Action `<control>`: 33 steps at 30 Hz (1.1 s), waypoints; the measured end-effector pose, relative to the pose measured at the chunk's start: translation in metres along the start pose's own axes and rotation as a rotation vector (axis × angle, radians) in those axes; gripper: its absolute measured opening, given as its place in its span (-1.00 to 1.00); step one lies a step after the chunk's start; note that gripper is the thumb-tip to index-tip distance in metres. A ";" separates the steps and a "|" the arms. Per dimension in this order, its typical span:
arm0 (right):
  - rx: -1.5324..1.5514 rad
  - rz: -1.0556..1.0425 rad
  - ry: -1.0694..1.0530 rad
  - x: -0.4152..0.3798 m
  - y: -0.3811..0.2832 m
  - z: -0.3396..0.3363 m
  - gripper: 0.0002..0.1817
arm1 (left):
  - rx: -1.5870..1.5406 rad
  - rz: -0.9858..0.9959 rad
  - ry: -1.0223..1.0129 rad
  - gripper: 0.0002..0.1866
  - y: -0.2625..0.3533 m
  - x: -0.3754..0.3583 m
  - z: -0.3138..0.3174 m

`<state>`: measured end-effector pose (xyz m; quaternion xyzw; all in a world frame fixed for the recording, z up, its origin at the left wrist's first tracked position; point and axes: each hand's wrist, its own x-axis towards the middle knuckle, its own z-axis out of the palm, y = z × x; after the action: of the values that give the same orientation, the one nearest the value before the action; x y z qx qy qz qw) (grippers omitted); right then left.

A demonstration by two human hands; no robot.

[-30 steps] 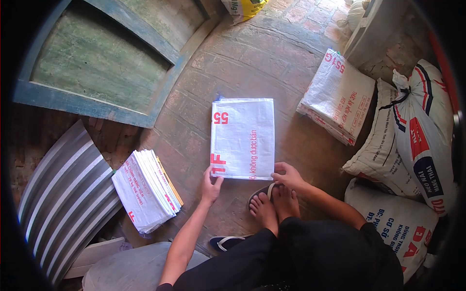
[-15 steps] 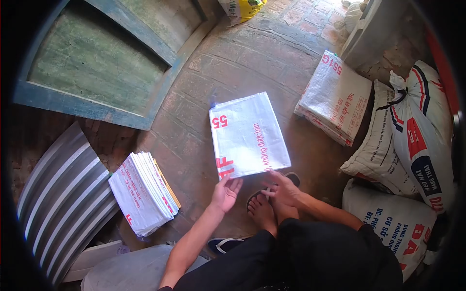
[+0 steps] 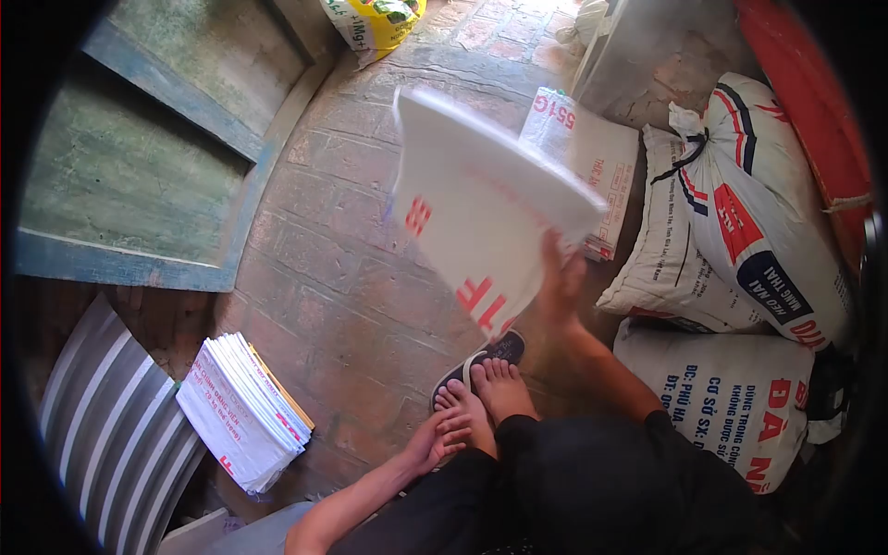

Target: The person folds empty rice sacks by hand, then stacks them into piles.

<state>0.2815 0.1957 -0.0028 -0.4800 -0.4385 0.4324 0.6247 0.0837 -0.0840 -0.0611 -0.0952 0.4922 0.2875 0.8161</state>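
Note:
A folded white woven sack (image 3: 490, 199) with red lettering is raised off the floor and tilted, its edges blurred by motion. My right hand (image 3: 562, 282) grips it at its lower right edge. The thumb side shows; part of the fingers is hidden behind the sack. Low in the view, my left hand (image 3: 438, 440) holds nothing, its fingers apart, close to my sandalled feet (image 3: 476, 393). Beyond the raised sack, a stack of folded sacks (image 3: 606, 171) marked "551G" lies partly covered by it.
At left stands another stack of folded sacks (image 3: 245, 412), beside a curved corrugated sheet (image 3: 116, 416). Filled sacks (image 3: 777, 213) crowd the right side, one tied at the neck. A green and blue door (image 3: 139, 176) is at upper left, and a yellow bag (image 3: 379, 28) sits at the top.
The folded sack has left the floor, lifted and swung up to the right in my right hand. My left hand has drawn back toward my feet. The view has shifted right.

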 end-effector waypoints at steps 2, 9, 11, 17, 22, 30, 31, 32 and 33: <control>0.085 -0.068 0.256 0.023 0.002 -0.004 -0.58 | -0.026 0.013 0.044 -0.52 0.002 0.002 -0.011; 0.270 0.645 0.391 0.041 0.038 -0.041 -0.66 | -0.057 0.131 0.147 -0.54 0.027 0.005 -0.026; 0.351 0.762 0.400 0.041 0.075 -0.059 -0.71 | -0.047 0.147 0.172 -0.53 0.032 0.007 -0.032; 0.387 0.675 0.344 0.039 0.091 -0.064 -0.70 | -0.026 0.127 0.221 -0.54 0.036 0.005 -0.056; 0.340 0.649 0.277 0.058 0.091 -0.067 -0.69 | 0.092 0.073 0.221 -0.55 0.038 -0.020 -0.066; 0.515 0.862 0.205 0.057 0.088 -0.070 -0.62 | 0.756 0.375 0.309 -0.64 0.073 -0.048 -0.091; 0.541 0.926 0.161 0.049 0.081 -0.062 -0.61 | 0.883 0.477 0.324 -0.66 0.078 -0.051 -0.096; 0.489 0.989 0.099 0.043 0.071 -0.051 -0.60 | 1.222 0.630 0.403 -0.68 0.087 -0.071 -0.080; 0.435 1.006 -0.038 0.039 0.062 -0.041 -0.60 | 1.563 0.763 0.502 -0.71 0.097 -0.095 -0.064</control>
<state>0.3232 0.2348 -0.0648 -0.4825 -0.0663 0.7670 0.4176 -0.0523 -0.0682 0.0008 0.5958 0.7087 0.0933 0.3661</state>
